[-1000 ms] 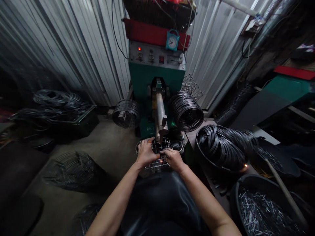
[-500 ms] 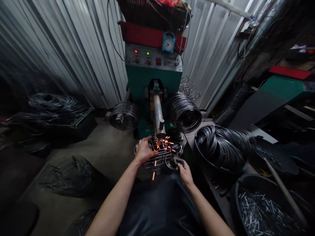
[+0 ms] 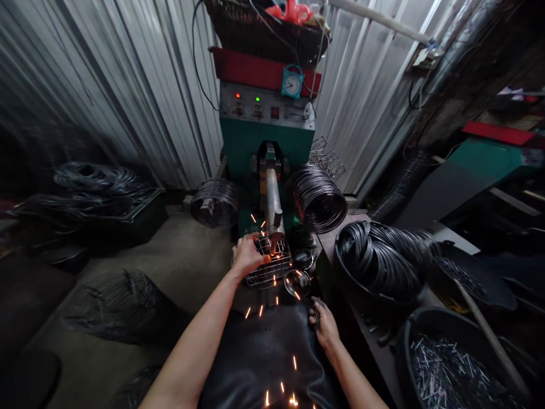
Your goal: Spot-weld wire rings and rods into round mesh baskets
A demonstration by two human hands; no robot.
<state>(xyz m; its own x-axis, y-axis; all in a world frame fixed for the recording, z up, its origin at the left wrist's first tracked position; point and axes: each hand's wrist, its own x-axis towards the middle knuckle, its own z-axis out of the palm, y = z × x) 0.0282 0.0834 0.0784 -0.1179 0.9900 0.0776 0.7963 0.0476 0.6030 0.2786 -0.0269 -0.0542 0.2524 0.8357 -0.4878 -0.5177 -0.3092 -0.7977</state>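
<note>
My left hand (image 3: 246, 257) grips the left side of a small wire basket (image 3: 269, 266) and holds it under the metal arm (image 3: 273, 202) of a green welding machine (image 3: 267, 132). Orange sparks fly from the basket down over my black apron (image 3: 272, 357). My right hand (image 3: 324, 325) rests lower right on the apron's edge, its fingers curled round something small and dark that I cannot make out. A small round metal dish (image 3: 297, 282) sits between the hands.
Black tubs of dark wire rings (image 3: 383, 262) and short metal pins (image 3: 447, 369) stand at my right. Wire coils (image 3: 318, 197) flank the machine. Stacked wire baskets (image 3: 123, 301) and ring piles (image 3: 97, 182) lie on the floor at left, by a corrugated wall.
My right hand has left the basket and drawn back down to the apron's right edge. Sparks now spray from the basket, which my left hand alone holds. The machine's green lamp came on.
</note>
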